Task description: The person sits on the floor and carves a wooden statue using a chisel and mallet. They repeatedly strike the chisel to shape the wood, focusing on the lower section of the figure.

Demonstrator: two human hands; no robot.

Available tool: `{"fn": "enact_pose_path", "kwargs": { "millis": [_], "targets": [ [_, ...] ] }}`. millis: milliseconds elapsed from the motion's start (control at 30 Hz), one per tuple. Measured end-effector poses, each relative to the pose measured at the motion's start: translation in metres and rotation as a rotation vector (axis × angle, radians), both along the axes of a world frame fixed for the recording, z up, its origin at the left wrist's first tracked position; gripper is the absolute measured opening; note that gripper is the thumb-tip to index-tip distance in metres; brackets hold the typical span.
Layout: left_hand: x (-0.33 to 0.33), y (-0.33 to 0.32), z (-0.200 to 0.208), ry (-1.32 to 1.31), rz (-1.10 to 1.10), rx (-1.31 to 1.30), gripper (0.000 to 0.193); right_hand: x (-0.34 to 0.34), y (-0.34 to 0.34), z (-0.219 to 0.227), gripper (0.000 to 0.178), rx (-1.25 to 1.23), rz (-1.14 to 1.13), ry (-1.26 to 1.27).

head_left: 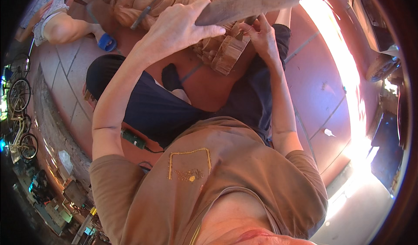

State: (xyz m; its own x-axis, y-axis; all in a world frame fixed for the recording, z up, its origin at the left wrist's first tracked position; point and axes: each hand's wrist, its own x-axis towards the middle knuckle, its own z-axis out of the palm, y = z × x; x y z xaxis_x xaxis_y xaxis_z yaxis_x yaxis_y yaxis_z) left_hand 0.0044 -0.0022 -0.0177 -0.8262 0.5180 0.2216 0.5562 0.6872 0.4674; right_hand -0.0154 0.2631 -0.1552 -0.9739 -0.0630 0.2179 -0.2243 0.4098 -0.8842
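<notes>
While the left grip [180, 25] spreads wide around the near end of a long wooden piece [248, 3], thumb along its lower edge, the right grip [264, 40] is bent nearly closed beside the carved wood [226, 55]; whether it pinches anything, I cannot tell. That carved wood lies beyond the seated person's lap, just under the long piece. Gold stitching [189, 150] outlines a squarish motif on the brown shirt [244, 158], its smaller details too fine to make out.
</notes>
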Motion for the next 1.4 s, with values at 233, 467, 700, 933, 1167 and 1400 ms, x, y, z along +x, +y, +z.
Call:
{"fn": "enact_pose_path", "kwargs": {
  "millis": [233, 467, 700, 933, 1167, 1400],
  "targets": [
    [0.006, 0.001, 0.045, -0.192, 0.097, 0.262, 0.067, 0.006, 0.001, 0.013, 0.034, -0.255, -0.002, -0.091],
    [-0.006, 0.001, 0.024, 0.072, -0.043, 0.265, 0.068, 0.002, -0.005, 0.011, 0.037, -0.127, -0.011, -0.056],
    [0.003, 0.001, 0.007, -0.027, 0.011, -0.082, 0.069, 0.006, -0.005, 0.007, 0.038, -0.079, -0.036, 0.006],
    [0.005, 0.009, 0.026, 0.039, -0.015, 0.278, 0.057, 0.015, -0.011, 0.014, 0.033, -0.030, -0.013, 0.044],
    [-0.002, -0.001, 0.004, 0.124, -0.009, -0.015, 0.056, 0.015, -0.006, 0.016, 0.032, -0.025, -0.049, 0.025],
    [-0.005, -0.012, -0.001, 0.198, 0.029, 0.235, 0.071, 0.024, 0.011, 0.014, 0.029, -0.174, -0.133, 0.033]
  ]
}}
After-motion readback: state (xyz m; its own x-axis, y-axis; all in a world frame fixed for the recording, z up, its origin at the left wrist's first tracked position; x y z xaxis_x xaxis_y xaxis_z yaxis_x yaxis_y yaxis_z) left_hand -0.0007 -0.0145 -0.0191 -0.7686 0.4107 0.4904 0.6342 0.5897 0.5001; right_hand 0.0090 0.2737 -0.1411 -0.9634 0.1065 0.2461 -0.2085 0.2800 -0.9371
